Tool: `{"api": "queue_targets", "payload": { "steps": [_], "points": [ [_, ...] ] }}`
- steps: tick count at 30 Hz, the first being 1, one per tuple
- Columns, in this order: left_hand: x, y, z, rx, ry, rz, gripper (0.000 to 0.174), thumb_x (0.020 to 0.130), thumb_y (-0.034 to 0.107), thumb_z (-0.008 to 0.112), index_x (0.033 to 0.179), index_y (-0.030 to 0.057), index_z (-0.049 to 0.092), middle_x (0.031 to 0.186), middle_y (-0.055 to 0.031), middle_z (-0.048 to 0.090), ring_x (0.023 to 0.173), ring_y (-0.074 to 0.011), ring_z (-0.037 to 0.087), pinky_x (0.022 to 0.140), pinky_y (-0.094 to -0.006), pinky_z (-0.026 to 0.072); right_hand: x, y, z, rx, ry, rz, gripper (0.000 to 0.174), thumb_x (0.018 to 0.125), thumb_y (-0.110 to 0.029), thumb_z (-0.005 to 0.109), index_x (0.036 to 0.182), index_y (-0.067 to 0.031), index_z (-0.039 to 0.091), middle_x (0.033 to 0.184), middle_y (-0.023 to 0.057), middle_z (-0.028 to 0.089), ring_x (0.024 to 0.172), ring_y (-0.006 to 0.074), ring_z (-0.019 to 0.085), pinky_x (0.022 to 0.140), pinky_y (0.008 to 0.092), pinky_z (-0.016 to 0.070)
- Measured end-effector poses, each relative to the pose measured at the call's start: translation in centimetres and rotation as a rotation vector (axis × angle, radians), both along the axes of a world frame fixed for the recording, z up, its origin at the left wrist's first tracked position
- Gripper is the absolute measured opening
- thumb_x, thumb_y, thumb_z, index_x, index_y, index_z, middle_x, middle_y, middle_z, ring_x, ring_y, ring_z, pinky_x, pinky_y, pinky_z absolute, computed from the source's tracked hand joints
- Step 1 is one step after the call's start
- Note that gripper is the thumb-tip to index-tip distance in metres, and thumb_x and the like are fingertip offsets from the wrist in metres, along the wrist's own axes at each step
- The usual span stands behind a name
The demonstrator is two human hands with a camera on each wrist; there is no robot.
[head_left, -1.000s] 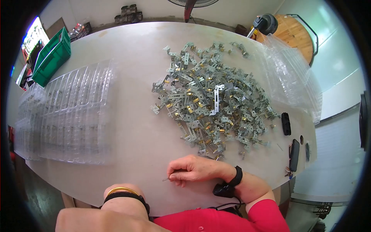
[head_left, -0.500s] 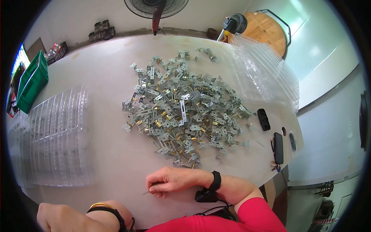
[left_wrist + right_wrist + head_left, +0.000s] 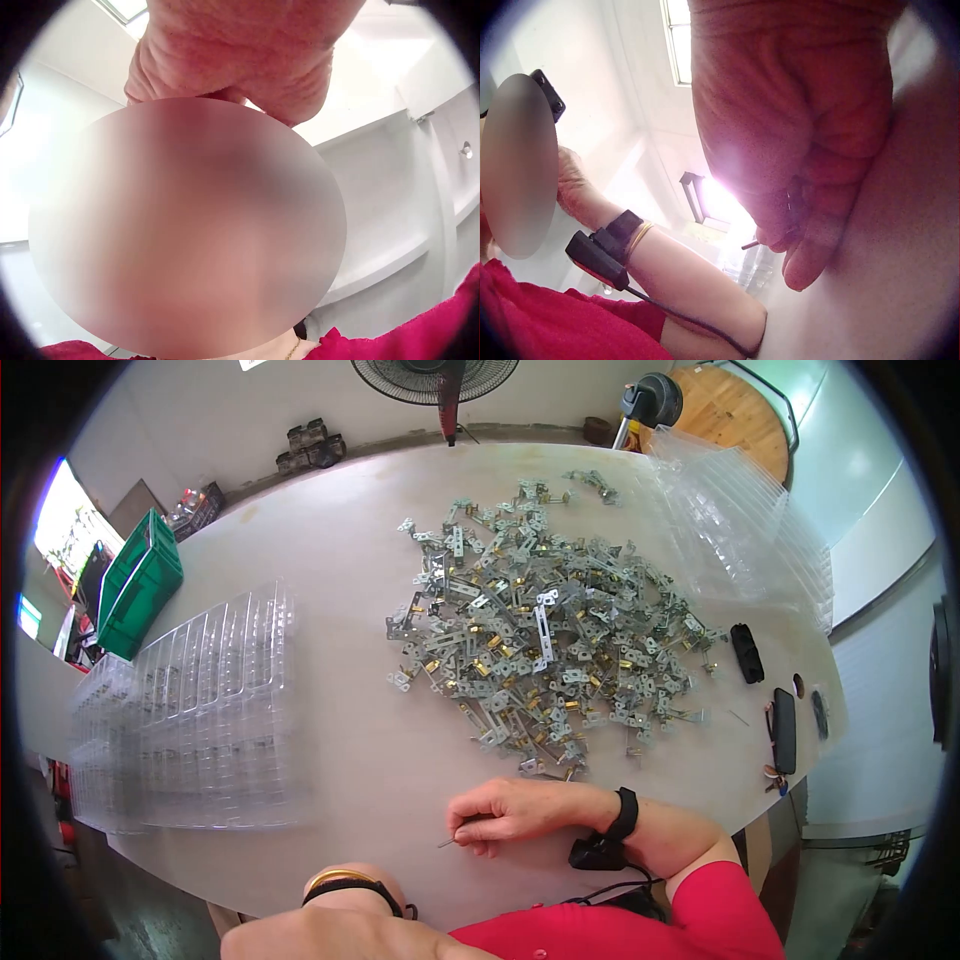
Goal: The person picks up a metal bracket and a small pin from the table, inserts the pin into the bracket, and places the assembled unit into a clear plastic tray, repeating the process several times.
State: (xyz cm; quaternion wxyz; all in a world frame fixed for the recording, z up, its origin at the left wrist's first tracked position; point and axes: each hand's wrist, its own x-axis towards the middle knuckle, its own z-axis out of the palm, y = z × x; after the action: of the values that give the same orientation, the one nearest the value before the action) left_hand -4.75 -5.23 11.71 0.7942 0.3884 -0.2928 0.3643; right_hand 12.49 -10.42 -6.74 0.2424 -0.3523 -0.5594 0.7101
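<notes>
My right hand [image 3: 510,810] rests on the table below a pile of metal brackets [image 3: 543,635], some with brass-coloured pieces. Its thumb and curled fingers grip a thin metal tool [image 3: 446,843], whose tip [image 3: 750,244] pokes out beside the thumb in the right wrist view. At the bottom edge of the head view, my left hand [image 3: 330,940] is raised off the table. In the left wrist view the left hand [image 3: 240,56] is close to a blurred area that hides its fingers; what it holds or touches cannot be told.
Clear plastic trays [image 3: 215,710] lie stacked at the left, with more clear trays [image 3: 745,520] at the back right. A green crate [image 3: 140,585] stands back left. A black case [image 3: 747,653], a dark phone-like object [image 3: 784,730] and keys [image 3: 777,780] lie at the right edge.
The head view has swung one way and back. My left hand has shifted at the bottom edge, its knuckles less visible than half a second ago. The right hand keeps its grip on the tool.
</notes>
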Motion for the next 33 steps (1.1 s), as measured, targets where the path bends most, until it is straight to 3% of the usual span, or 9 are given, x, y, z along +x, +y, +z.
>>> {"api": "queue_targets", "payload": {
  "steps": [3, 8, 12, 16, 20, 25, 30, 32, 33],
  "points": [
    [0.0, 1.0, 0.9, 0.145, 0.110, -0.114, 0.057, 0.102, 0.035, 0.057, 0.053, 0.0056, 0.052, 0.047, -0.0019, 0.040, 0.036, -0.0154, 0.036, 0.077, -0.0491, 0.0585, 0.0, 0.0, -0.7, 0.010, 0.006, 0.013, 0.017, 0.104, -0.018, 0.055, 0.102, -0.0017, 0.060, 0.083, 0.0040, 0.065, 0.075, 0.0110, 0.065, 0.070, 0.0272, 0.0540],
    [0.6, 2.1, 0.5, 0.209, -0.019, -0.268, 0.056, 0.102, 0.036, 0.057, 0.056, 0.0034, 0.057, 0.049, -0.0042, 0.043, 0.038, -0.0165, 0.039, 0.071, -0.0458, 0.0585, 0.0, 0.1, -0.3, 0.022, 0.003, 0.009, 0.019, 0.103, -0.019, 0.056, 0.100, -0.0013, 0.059, 0.082, 0.0045, 0.065, 0.074, 0.0114, 0.065, 0.068, 0.0278, 0.0547],
    [1.1, 3.2, -0.4, 0.249, -0.074, -0.131, 0.055, 0.106, 0.029, 0.047, 0.057, 0.0036, 0.047, 0.051, -0.0040, 0.043, 0.043, -0.0189, 0.045, 0.055, -0.0414, 0.0472, -0.1, -0.2, -0.4, -0.011, 0.036, -0.017, 0.020, 0.103, -0.020, 0.055, 0.099, -0.0006, 0.059, 0.081, 0.0047, 0.065, 0.072, 0.0117, 0.065, 0.066, 0.0281, 0.0551],
    [2.1, 4.0, -2.2, 0.174, 0.479, 0.656, 0.038, 0.105, 0.023, 0.045, 0.075, 0.0008, 0.053, 0.064, -0.0067, 0.053, 0.046, -0.0141, 0.044, 0.056, -0.0357, 0.0467, 0.1, -0.2, -0.3, 0.001, 0.012, -0.006, 0.020, 0.103, -0.020, 0.055, 0.100, -0.0005, 0.059, 0.083, 0.0047, 0.064, 0.074, 0.0115, 0.065, 0.067, 0.0281, 0.0555],
    [4.4, 5.4, -3.1, 0.056, 0.825, 0.866, 0.019, 0.093, 0.008, 0.063, 0.080, -0.0048, 0.062, 0.072, -0.0059, 0.061, 0.063, -0.0131, 0.052, 0.065, -0.0300, 0.0458, 0.1, -0.3, -0.6, -0.010, 0.043, -0.017, 0.020, 0.104, -0.021, 0.056, 0.101, -0.0008, 0.060, 0.084, 0.0043, 0.065, 0.075, 0.0112, 0.065, 0.069, 0.0279, 0.0555],
    [7.7, 9.3, -8.0, 0.573, 1.074, 1.267, 0.016, 0.091, 0.011, 0.068, 0.089, -0.0043, 0.064, 0.079, -0.0083, 0.061, 0.071, -0.0147, 0.056, 0.068, -0.0296, 0.0466, 0.2, -0.3, -0.1, -0.021, 0.041, -0.016, 0.020, 0.104, -0.021, 0.056, 0.102, -0.0010, 0.060, 0.084, 0.0038, 0.066, 0.075, 0.0106, 0.065, 0.070, 0.0278, 0.0547],
    [9.7, 10.7, -11.3, 0.622, 1.276, 1.141, 0.018, 0.091, 0.014, 0.068, 0.091, -0.0038, 0.067, 0.083, -0.0113, 0.062, 0.072, -0.0165, 0.059, 0.067, -0.0322, 0.0483, 0.3, -0.4, 0.2, 0.065, -0.008, -0.023, 0.018, 0.100, -0.019, 0.056, 0.098, -0.0014, 0.059, 0.081, 0.0062, 0.066, 0.072, 0.0137, 0.067, 0.067, 0.0296, 0.0555],
    [10.9, 10.6, -12.0, 0.554, 1.343, 0.902, 0.022, 0.091, 0.018, 0.069, 0.088, -0.0046, 0.067, 0.080, -0.0114, 0.062, 0.071, -0.0171, 0.059, 0.066, -0.0329, 0.0480, 0.2, -0.3, 0.2, 0.090, -0.007, -0.027, 0.018, 0.100, -0.019, 0.056, 0.096, -0.0012, 0.059, 0.080, 0.0067, 0.066, 0.072, 0.0140, 0.067, 0.067, 0.0298, 0.0554],
    [11.5, 10.6, -12.0, 0.628, 1.394, 0.893, 0.028, 0.090, 0.023, 0.067, 0.087, -0.0056, 0.067, 0.078, -0.0148, 0.063, 0.070, -0.0239, 0.061, 0.067, -0.0372, 0.0488, 0.2, -0.3, 0.1, 0.112, -0.011, -0.029, 0.019, 0.099, -0.019, 0.055, 0.094, -0.0010, 0.059, 0.078, 0.0071, 0.066, 0.071, 0.0144, 0.067, 0.066, 0.0301, 0.0552]
  ]
}}
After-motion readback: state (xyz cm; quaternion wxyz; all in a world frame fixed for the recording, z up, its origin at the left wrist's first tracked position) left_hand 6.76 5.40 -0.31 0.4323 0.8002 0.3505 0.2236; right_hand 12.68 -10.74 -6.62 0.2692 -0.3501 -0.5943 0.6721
